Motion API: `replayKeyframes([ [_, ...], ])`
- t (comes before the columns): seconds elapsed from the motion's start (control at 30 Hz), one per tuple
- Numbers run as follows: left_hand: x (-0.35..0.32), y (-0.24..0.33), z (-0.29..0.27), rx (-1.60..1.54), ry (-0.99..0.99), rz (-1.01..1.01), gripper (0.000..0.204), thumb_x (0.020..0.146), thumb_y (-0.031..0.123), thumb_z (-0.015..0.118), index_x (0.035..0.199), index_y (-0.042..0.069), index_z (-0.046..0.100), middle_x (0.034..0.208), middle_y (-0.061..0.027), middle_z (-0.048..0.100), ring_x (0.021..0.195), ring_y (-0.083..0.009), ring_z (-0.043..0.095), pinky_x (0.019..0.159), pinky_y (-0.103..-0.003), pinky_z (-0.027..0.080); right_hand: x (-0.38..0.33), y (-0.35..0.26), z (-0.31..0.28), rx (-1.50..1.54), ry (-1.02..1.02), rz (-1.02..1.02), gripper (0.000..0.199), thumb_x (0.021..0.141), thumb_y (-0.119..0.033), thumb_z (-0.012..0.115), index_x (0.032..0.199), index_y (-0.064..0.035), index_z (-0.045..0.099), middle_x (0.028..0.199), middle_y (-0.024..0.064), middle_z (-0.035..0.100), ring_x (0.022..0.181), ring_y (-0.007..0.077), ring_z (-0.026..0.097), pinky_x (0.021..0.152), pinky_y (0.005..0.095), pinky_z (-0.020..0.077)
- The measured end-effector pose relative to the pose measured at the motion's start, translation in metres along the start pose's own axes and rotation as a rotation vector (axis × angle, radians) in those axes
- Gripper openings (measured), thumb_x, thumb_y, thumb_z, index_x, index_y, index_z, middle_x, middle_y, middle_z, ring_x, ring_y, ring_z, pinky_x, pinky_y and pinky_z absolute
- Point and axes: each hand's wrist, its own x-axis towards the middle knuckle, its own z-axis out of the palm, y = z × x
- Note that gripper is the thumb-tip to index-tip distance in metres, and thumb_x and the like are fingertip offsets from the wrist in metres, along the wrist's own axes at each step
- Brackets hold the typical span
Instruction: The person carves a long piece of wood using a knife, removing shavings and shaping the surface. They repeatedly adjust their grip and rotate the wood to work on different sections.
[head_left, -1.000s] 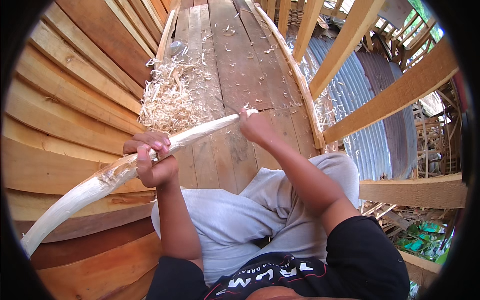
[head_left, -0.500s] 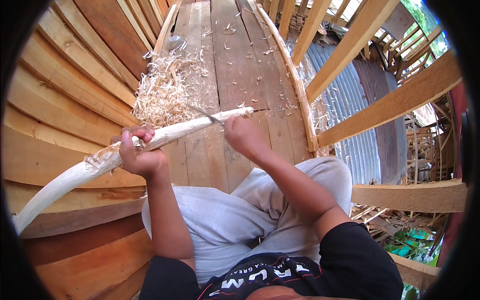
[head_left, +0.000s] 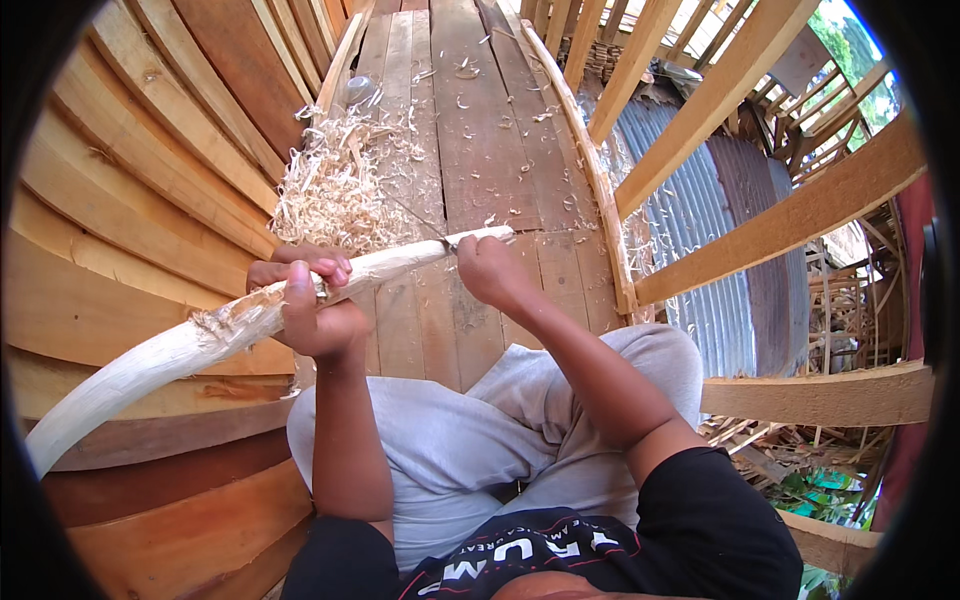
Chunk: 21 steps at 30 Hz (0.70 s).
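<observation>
A long, peeled pale wooden pole (head_left: 160, 365) slants across in front of me, from the lower left up to its thinner end above my knees. My left hand (head_left: 318, 305) is wrapped round it near the middle, beside a rough, brownish patch. At the thin end, my right hand (head_left: 488, 270) is closed on a knife (head_left: 420, 220), whose thin dark blade points up and left across the pole. The knife's handle is hidden in the fingers.
Curled wood shavings (head_left: 340, 185) are heaped on the plank floor (head_left: 480, 130), near a small round container (head_left: 360, 90). A board wall (head_left: 130, 190) rises on the left. Wooden rails (head_left: 780, 220) stand on the right, with corrugated metal sheets (head_left: 700, 230) beyond them.
My left hand has shifted rightward with the pole, its thumb now more upright. My right hand has moved slightly right and down, keeping the knife at the pole's thin end.
</observation>
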Motion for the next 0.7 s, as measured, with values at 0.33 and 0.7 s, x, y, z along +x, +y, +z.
replayKeyframes([
  [0.33,0.006,0.0,-0.01,-0.041,0.043,-0.052,0.01,0.078,0.01,0.051,0.077,0.009,0.041,0.064,-0.0108,0.051,0.053,-0.0165,0.047,0.056,-0.034,0.046,0.014,0.039,0.005,-0.016,-0.005,0.056,0.044,0.092,-0.023,0.029,0.102,0.0071,0.06,0.109,0.0312,0.059,0.102,0.0461,0.057,0.091,0.0509,0.0436],
  [0.7,0.005,0.001,-0.011,-0.039,-0.019,-0.02,0.01,0.077,0.007,0.052,0.078,0.008,0.042,0.064,-0.0117,0.052,0.053,-0.0161,0.048,0.055,-0.034,0.047,0.042,0.07,0.016,-0.035,-0.032,0.11,0.048,0.092,-0.027,0.029,0.109,0.0078,0.058,0.119,0.0303,0.055,0.109,0.0454,0.054,0.093,0.0515,0.0423],
])
